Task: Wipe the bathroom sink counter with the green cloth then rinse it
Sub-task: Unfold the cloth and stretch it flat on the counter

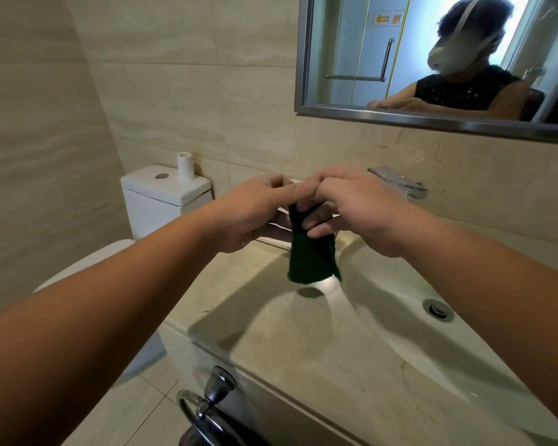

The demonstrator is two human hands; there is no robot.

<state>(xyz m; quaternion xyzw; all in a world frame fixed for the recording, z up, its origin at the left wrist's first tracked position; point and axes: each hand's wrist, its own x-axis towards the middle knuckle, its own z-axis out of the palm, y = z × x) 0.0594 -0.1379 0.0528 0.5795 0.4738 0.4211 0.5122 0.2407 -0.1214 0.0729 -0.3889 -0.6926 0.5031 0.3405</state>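
1. Standing at the far left, the toilet (161, 201) carries a paper roll (185, 165) on its tank. The roll is well apart from the hands, but a wide swing of the left elbow during wiping could tip it off.
2. The left hand (258, 217) curls its fingers toward the top of the cloth and seems to pinch its upper edge. The fingertips are hidden, so I cannot tell how firm that hold is. A slack pinch could let the cloth slide down toward the floor beside the toilet.
3. The green cloth (308, 255) hangs in the air from both hands, gathered narrow. Its lower end is above the counter (271, 336), left of the basin, and does not touch it. If it goes down bunched like this, it would wipe only a thin strip and miss patches.
4. The right hand (364, 217) grips the cloth's upper part with its fingers curled round it, crowded against the left hand. If one hand releases before the other has a sure hold, the cloth could drop.
5. The faucet (400, 186) sits just behind the right hand. A knuckle could bump it and start the water early, wetting the counter before it is wiped.
6. The basin (400, 300) is shallow, with its drain (438, 309) near the right. A hard rinse there could splash back over the counter.
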